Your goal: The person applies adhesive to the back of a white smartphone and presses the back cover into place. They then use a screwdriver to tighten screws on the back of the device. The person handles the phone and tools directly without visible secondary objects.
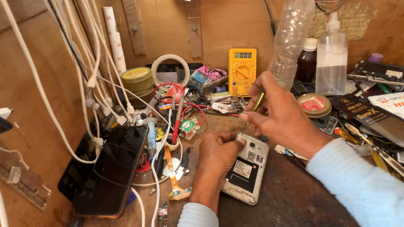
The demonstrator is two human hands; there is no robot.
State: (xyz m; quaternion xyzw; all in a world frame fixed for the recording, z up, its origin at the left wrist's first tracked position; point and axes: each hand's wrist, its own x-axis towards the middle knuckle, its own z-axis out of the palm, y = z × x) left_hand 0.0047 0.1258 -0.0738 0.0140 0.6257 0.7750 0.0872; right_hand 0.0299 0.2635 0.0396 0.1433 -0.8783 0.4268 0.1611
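Far left, white cables (pixel 39 78) hang down the wooden wall; below them a dark phone (pixel 110 174) lies screen-up on the cluttered workbench (pixel 289 212), just beside an orange flex strip (pixel 173 178). Centre, the left hand (pixel 216 156) is closed down on the upper end of an opened white phone (pixel 246 168), back cover off, board and label exposed, pinning it flat near the bench's front. The right hand (pixel 279 116) is pinched shut on a thin yellow-green screwdriver (pixel 256 105), tip angled down to the phone's top edge; contact point too small to tell. Behind, a yellow multimeter (pixel 242 71), an empty plastic bottle (pixel 292 27), a clear spray bottle (pixel 331 56). Far right, a pile of loose cards and parts (pixel 397 117). Step looks like working a screw at the phone's top corner, mid-disassembly. Next move probably needs a steady vertical tool, the left hand bracing, and care so a tiny screw doesn't vanish in the clutter.
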